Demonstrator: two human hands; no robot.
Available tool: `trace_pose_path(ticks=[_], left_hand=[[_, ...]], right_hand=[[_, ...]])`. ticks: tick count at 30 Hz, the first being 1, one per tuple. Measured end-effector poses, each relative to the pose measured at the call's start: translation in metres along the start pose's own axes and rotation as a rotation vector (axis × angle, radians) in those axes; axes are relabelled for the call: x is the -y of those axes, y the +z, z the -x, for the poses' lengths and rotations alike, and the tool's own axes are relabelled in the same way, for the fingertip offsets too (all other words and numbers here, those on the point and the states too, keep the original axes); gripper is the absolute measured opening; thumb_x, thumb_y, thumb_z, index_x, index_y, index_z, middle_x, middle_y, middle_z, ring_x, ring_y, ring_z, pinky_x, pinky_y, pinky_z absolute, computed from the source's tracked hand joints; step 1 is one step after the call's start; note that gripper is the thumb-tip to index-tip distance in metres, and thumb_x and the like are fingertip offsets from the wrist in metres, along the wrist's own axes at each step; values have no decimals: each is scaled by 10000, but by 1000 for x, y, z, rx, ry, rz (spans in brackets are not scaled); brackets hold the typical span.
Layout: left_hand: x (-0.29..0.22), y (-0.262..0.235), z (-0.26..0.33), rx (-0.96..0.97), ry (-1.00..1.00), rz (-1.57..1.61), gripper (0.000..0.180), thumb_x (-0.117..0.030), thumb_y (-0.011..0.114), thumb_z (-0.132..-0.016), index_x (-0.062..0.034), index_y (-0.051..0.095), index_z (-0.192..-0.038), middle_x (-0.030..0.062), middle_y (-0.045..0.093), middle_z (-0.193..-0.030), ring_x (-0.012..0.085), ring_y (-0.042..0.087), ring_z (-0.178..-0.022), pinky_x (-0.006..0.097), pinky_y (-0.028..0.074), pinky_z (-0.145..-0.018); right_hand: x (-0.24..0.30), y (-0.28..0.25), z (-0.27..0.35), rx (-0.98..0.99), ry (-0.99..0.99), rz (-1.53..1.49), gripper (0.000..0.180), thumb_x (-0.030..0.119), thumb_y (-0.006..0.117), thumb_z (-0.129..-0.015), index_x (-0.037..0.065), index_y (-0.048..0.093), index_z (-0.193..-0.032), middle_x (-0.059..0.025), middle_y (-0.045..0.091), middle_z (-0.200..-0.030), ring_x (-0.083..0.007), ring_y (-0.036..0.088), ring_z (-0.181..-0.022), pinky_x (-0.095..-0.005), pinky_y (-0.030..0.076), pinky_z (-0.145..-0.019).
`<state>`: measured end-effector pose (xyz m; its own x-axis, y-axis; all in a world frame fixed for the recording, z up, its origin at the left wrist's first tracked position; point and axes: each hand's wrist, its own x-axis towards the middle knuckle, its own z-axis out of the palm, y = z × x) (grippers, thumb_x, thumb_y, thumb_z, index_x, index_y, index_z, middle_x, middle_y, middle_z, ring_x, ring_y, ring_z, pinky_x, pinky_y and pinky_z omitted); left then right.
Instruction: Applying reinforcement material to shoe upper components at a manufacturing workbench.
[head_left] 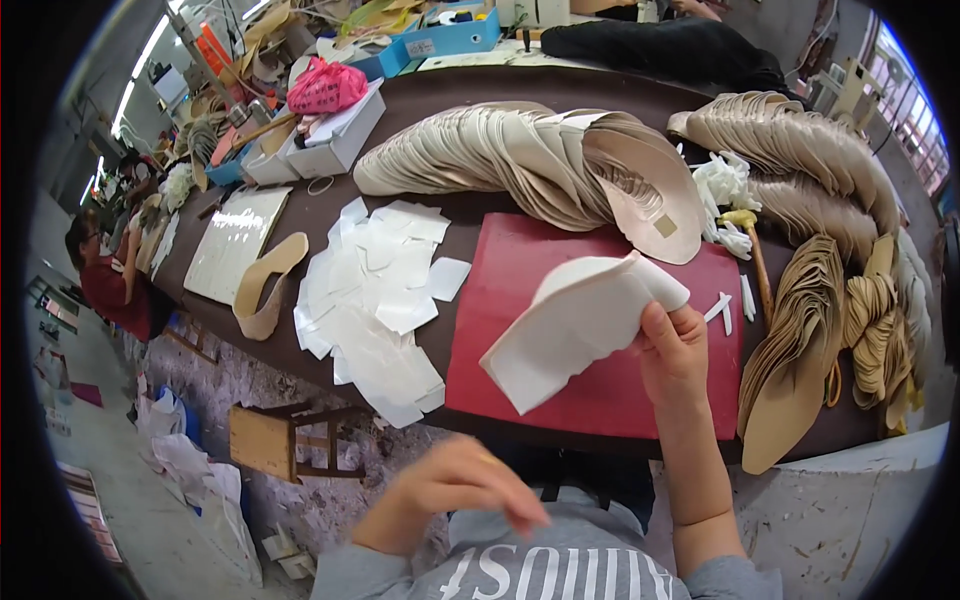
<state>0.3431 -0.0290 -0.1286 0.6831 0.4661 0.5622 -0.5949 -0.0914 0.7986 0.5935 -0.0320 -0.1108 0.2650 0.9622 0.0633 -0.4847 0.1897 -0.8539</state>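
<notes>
My right hand [675, 345] pinches a pale shoe upper [575, 325] by its right end, thumb in front. The piece is curved over, its white inner side showing, and hangs above a red mat [600, 395]. My left hand [470, 485] is held in front of my body, below the table's edge, holding nothing; its fingers are loosely stretched and somewhat blurred. A long fanned row of similar beige uppers [480, 150] lies behind the mat. Left of the mat spreads a loose pile of thin white pieces [385, 280].
A hammer [762, 265] lies right of the mat beside crumpled white scraps [725, 185]. Stacked tan insoles [795, 360] and more fanned pieces [790, 140] fill the right side. Farther left are a single upper [270, 285], a whitish board [238, 243] and a white box [345, 135]. A wooden stool [265, 440] stands below.
</notes>
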Motion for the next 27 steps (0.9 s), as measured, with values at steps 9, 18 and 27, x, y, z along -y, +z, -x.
trace_pose_path(ticks=[9,18,27], left_hand=[[117,22,-63,-793,-332,861,264,-214,604,-923,-51,539,-1120,61,624,-948,139,622,-885,241,479,-832],[143,32,-89,-852,-364,696,363,-104,607,-906,-69,456,-1233,68,603,-1045,149,624,-920,226,508,-825],[148,-15,-114,-1029,-84,345,386,-50,607,-886,-31,463,-1243,95,595,-1120,195,634,-935,255,535,-804]], right_hand=[[-2,-26,10,202,-21,710,154,58,629,-844,-25,660,-971,-47,641,-787,-87,518,-632,-186,418,-582],[-5,-61,10,-99,88,469,193,87,634,-835,-17,657,-996,-43,642,-798,-89,519,-684,-196,424,-626],[6,-120,-39,-336,-145,346,283,214,503,-965,8,617,-1122,-48,638,-944,-105,561,-717,-202,453,-677]])
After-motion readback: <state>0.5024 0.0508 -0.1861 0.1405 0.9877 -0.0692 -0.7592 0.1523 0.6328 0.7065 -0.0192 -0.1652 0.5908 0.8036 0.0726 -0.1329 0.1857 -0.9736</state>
